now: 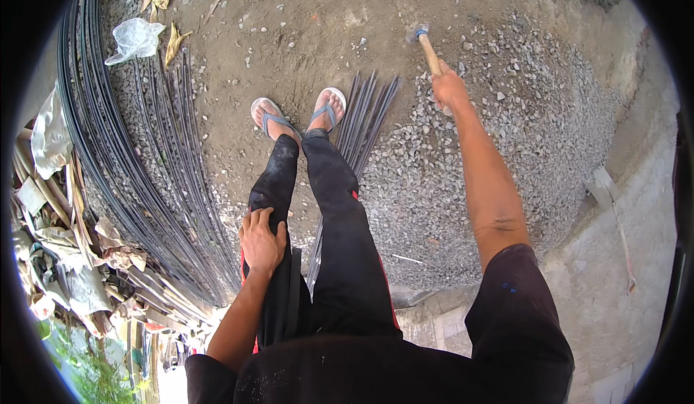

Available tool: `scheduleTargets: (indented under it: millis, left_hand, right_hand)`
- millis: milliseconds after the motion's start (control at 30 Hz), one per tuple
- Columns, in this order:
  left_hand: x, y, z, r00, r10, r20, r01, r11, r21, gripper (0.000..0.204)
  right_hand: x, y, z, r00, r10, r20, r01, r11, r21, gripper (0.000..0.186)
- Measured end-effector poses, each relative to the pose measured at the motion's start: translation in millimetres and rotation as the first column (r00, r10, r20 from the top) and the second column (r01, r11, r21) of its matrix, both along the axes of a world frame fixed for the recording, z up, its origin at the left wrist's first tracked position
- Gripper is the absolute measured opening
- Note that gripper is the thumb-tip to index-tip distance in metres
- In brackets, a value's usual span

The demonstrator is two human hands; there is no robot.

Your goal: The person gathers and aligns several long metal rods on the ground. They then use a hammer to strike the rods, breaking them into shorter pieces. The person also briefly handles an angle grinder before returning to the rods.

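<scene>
My right hand [447,86] grips the wooden handle of a hammer [428,48], held out over the dirt at the edge of a gravel heap, its metal head pointing away from me. My left hand [264,241] rests on my left thigh, fingers apart and slightly bent over the black trousers. Thin steel rods [361,115] lie on the ground just right of my sandalled feet, running back behind my legs.
Long bundled steel rods [108,129] curve along the left side beside a crumpled clear plastic bag [136,41] and dry leaves. A jumbled pile of scrap [69,259] lies at lower left. Gravel [542,129] spreads rightward toward a concrete edge [607,274].
</scene>
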State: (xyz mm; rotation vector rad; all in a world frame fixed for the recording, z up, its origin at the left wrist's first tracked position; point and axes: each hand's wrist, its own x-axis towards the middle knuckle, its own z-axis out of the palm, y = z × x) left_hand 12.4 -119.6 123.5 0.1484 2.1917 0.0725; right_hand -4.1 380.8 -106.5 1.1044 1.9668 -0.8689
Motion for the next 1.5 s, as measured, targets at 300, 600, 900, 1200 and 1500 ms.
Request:
scheduleTargets:
  millis: [300, 600, 900, 1200, 1500]
  left_hand:
    - [-11, -5, -2, 1.000, 0.007, -0.006, -0.007, 1.000, 0.015, 0.041]
    - [-24, -11, -4, 0.999, 0.034, 0.006, -0.034, 0.999, 0.021, 0.042]
    - [-15, -30, -4, 0.997, 0.055, -0.052, -0.051, 0.997, 0.065, 0.038]
    - [-8, -41, 4, 0.995, 0.100, 0.028, -0.100, 0.995, -0.007, 0.041]
    - [21, -56, 14, 0.955, 0.295, -0.024, -0.295, 0.954, -0.043, 0.039]
  right_hand:
    - [4, 10, 23, 0.972, 0.020, 0.236, -0.004, 0.998, -0.068, 0.040]
    - [8, -23, -9, 0.929, 0.139, 0.342, -0.094, 0.985, -0.147, 0.038]
    - [9, -33, -8, 0.944, 0.194, 0.267, -0.169, 0.979, -0.116, 0.021]
    - [-20, -61, -16, 0.874, 0.239, 0.423, -0.188, 0.969, -0.161, 0.036]
    - [-31, -201, 129, 0.992, -0.102, 0.079, 0.117, 0.967, -0.228, 0.042]
